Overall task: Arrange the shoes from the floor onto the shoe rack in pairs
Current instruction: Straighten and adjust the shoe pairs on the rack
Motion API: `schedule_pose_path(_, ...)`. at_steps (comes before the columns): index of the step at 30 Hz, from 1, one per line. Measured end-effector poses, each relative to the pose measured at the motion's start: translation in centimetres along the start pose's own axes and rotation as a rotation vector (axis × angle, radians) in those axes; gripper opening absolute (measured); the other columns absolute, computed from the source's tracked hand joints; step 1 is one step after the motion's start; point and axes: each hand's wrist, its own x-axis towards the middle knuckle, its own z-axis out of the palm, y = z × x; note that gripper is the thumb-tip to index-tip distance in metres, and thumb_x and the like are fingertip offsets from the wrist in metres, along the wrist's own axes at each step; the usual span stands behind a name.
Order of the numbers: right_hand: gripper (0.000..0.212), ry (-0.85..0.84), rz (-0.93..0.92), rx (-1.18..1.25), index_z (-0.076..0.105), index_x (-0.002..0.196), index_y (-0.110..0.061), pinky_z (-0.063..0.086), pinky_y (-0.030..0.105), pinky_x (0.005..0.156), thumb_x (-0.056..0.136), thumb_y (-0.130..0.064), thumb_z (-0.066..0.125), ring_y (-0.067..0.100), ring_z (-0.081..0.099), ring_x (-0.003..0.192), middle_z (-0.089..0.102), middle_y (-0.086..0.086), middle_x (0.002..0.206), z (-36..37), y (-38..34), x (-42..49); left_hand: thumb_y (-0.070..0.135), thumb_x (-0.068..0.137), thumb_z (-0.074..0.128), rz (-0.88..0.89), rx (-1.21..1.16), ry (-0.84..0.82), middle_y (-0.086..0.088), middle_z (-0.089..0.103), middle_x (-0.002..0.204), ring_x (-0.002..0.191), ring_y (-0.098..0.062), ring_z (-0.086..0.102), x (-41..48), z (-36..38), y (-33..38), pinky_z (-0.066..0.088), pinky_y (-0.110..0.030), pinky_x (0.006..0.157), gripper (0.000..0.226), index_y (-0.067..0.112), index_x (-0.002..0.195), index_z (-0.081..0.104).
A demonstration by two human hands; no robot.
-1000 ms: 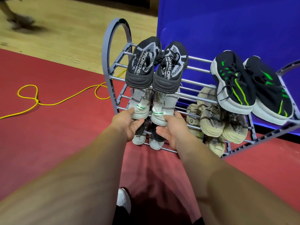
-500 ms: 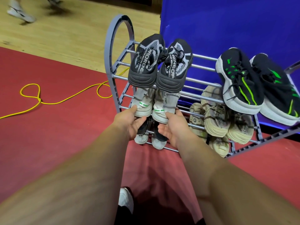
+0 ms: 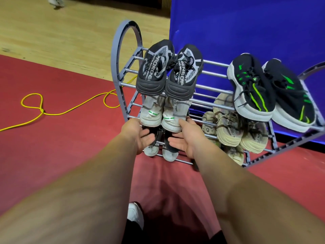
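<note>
A grey shoe rack (image 3: 121,50) stands on the red floor with several pairs on it. On its middle tier at the left sits a light grey pair (image 3: 152,113) with green heel tabs. My left hand (image 3: 139,134) is just below the left heel with its fingers spread. My right hand (image 3: 184,138) is open, palm facing left, with a fingertip touching the right grey shoe (image 3: 174,118). A black-and-grey pair (image 3: 167,73) lies on the top tier above them. A grey-toed pair (image 3: 160,152) sits on the bottom tier, partly hidden by my hands.
A black pair with green stripes (image 3: 263,92) is on the top tier at the right, with beige pairs (image 3: 235,131) below it. A blue panel (image 3: 246,23) stands behind the rack. A yellow cable (image 3: 70,110) loops on the floor at the left. My white shoe (image 3: 134,215) is near the bottom.
Both hands gripped the heels of the light grey pair before. Now they have dropped slightly and opened, and the pair rests on the middle tier.
</note>
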Motion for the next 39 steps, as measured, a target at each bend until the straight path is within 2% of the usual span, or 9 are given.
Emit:
schedule_pose_path(7,0.022,-0.012,0.052,-0.249,0.069,0.105,-0.011,0.064,0.037,0.075,0.098,-0.029,0.06,0.026,0.074,0.087,0.073,0.01,0.107,-5.8,0.1,-1.9,0.02,0.086,0.054,-0.006,0.763,-0.013,-0.008,0.048,0.075,0.05,-0.021,0.045,-2.2,0.4,-2.9,0.043,-0.023,0.048,0.012,0.013,0.077,0.051)
schedule_pose_path(12,0.013,-0.087,0.125,-0.655,0.07,0.098,-0.015,0.057,0.029,0.064,0.091,-0.024,0.064,0.02,0.067,0.07,0.069,0.002,0.087,-11.5,1.7,-3.2,0.032,0.094,0.062,0.013,1.018,-0.191,-0.006,0.065,0.104,0.081,-0.025,0.063,-3.2,3.8,-5.7,0.057,-0.037,0.081,0.019,0.015,0.103,0.065)
schedule_pose_path(24,0.016,0.286,0.241,-0.365,0.051,0.083,-0.013,0.032,0.022,0.051,0.094,-0.003,0.048,0.023,0.042,0.051,0.048,0.012,0.07,-24.9,4.6,-2.2,0.021,0.095,0.06,-0.024,0.977,-0.232,-0.005,0.056,0.08,0.058,-0.017,0.044,-0.5,13.9,-13.9,0.047,-0.03,0.059,0.012,0.009,0.093,0.062)
schedule_pose_path(28,0.008,0.399,0.132,-0.13,0.056,0.095,-0.011,0.046,0.032,0.061,0.097,-0.005,0.051,0.027,0.056,0.071,0.058,0.013,0.085,-27.0,4.7,-0.7,0.024,0.094,0.063,-0.051,0.883,-0.179,-0.008,0.065,0.103,0.086,-0.024,0.062,1.1,15.7,-16.0,0.056,-0.035,0.07,0.026,0.006,0.113,0.064)
schedule_pose_path(32,0.022,0.432,0.171,0.059,0.059,0.112,-0.003,0.027,0.025,0.053,0.099,-0.003,0.042,0.02,0.034,0.053,0.041,0.01,0.067,-27.0,4.7,0.3,0.019,0.096,0.059,-0.122,0.78,-0.147,-0.01,0.066,0.102,0.085,-0.024,0.063,2.2,16.9,-17.4,0.052,-0.035,0.067,0.026,0.004,0.117,0.061)
schedule_pose_path(33,0.041,0.426,0.188,0.029,0.037,0.136,0.016,0.024,0.025,0.052,0.099,-0.002,0.041,0.019,0.031,0.051,0.043,0.017,0.066,-27.2,5.1,1.0,0.017,0.098,0.056,-0.139,0.748,-0.142,-0.01,0.064,0.095,0.081,-0.023,0.062,2.4,17.2,-17.6,0.05,-0.035,0.065,0.022,0.004,0.115,0.06)
schedule_pose_path(34,0.012,0.37,0.18,0.051,0.046,0.105,-0.009,0.022,0.025,0.052,0.099,-0.001,0.041,0.018,0.029,0.051,0.047,0.028,0.069,-26.7,4.7,1.0,0.016,0.099,0.053,-0.158,0.712,-0.136,-0.01,0.062,0.091,0.079,-0.022,0.06,2.7,17.4,-17.8,0.049,-0.034,0.064,0.019,0.004,0.114,0.058)
schedule_pose_path(36,0.043,0.39,0.214,0.06,0.052,0.14,0.008,0.025,0.025,0.052,0.099,-0.003,0.043,0.019,0.033,0.052,0.053,0.026,0.075,-26.7,5.0,1.5,0.015,0.101,0.049,-0.198,0.62,-0.138,-0.013,0.065,0.102,0.089,-0.024,0.062,3.5,17.8,-18.2,0.049,-0.035,0.072,0.024,0.002,0.12,0.056)
schedule_pose_path(39,0.018,0.336,0.228,0.077,0.058,0.11,-0.006,0.036,0.026,0.052,0.102,-0.007,0.041,0.018,0.045,0.056,0.051,0.006,0.073,-26.4,5.0,1.8,0.016,0.102,0.049,-0.245,0.485,-0.128,-0.013,0.052,0.144,0.131,-0.029,0.052,4.7,18.3,-18.7,0.048,-0.04,0.101,0.042,0.004,0.141,0.048)
